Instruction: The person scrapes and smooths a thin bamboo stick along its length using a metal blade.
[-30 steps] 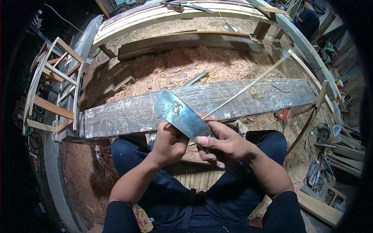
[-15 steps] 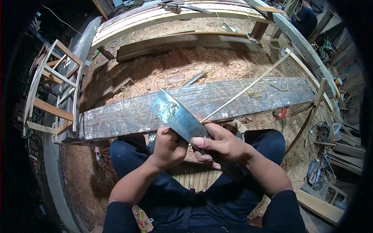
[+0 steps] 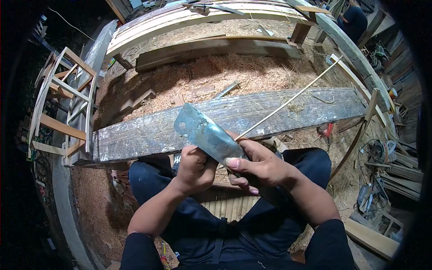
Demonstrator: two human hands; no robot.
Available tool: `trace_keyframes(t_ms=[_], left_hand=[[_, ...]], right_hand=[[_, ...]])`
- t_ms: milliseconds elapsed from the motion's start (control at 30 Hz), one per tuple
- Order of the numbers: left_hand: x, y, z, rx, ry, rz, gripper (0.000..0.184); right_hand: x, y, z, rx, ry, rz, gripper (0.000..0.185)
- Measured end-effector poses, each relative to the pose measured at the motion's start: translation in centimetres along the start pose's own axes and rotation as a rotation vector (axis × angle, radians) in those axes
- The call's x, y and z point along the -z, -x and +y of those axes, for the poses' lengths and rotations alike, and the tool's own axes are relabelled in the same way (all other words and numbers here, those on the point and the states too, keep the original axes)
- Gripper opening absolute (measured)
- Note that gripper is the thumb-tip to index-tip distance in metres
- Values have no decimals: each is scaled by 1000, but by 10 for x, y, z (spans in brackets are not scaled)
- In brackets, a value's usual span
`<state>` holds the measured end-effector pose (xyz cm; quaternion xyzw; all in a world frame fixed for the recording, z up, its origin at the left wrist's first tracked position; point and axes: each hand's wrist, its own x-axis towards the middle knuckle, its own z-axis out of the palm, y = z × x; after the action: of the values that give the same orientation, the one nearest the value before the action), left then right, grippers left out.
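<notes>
A broad metal knife (image 3: 208, 130) with a hole near its far end is tilted across the middle of the view. My right hand (image 3: 258, 164) grips it, thumb pressed flat on the blade; its lower, dark part disappears under that hand. From between the right fingers and the blade a thin wooden strip (image 3: 290, 100) slants up and right. The strip passes behind the blade, in line with my left hand (image 3: 195, 168), closed in a fist round its near end beside the lower edge of the blade. The fist hides the grip itself.
A thick weathered plank (image 3: 148, 135) lies across in front of my knees. Wood shavings (image 3: 243, 67) cover the ground. At left stands a slatted wooden frame (image 3: 67, 103); a red-handled tool (image 3: 327, 130) lies at right. Another person (image 3: 354, 20) is at the far right.
The strip's far end has shifted slightly up and right. The blade has turned a little, and both hands keep nearly the same place.
</notes>
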<state>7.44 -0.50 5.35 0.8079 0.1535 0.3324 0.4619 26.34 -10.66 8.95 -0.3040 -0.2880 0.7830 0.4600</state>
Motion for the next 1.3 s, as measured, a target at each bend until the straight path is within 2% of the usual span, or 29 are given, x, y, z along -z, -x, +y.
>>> trace_keyframes(t_ms=[100,400,467,633,700,800,833,900,1067,1167,1233,1300], left_hand=[[-1,-1,3,49,64,27,28],[0,-6,-1,-94,-62,20,13],[2,-5,1,27,-129,-24,13],[4,-9,2,-57,-120,-24,13],[6,-8,2,-60,-135,-38,14],[15,-8,13,50,-109,-17,15],[18,-5,9,46,-105,-14,15],[19,1,3,70,-135,-56,15],[25,2,7,88,-161,-110,16],[34,7,3,104,-155,-103,15],[51,15,-6,47,-178,34,16],[67,24,-2,186,-118,173,17]], right_hand=[[-3,2,-3,-11,24,76,72],[7,8,-1,-32,87,64,70],[12,7,5,-33,113,132,66],[11,12,-3,-39,134,121,56],[13,14,-3,21,142,129,50],[31,29,-22,157,218,356,34],[40,31,-22,244,136,308,34],[46,36,-27,248,97,400,33],[48,39,-22,220,165,402,34],[48,40,-21,211,180,449,27],[69,52,-32,444,142,692,24],[82,68,-53,555,169,542,25]])
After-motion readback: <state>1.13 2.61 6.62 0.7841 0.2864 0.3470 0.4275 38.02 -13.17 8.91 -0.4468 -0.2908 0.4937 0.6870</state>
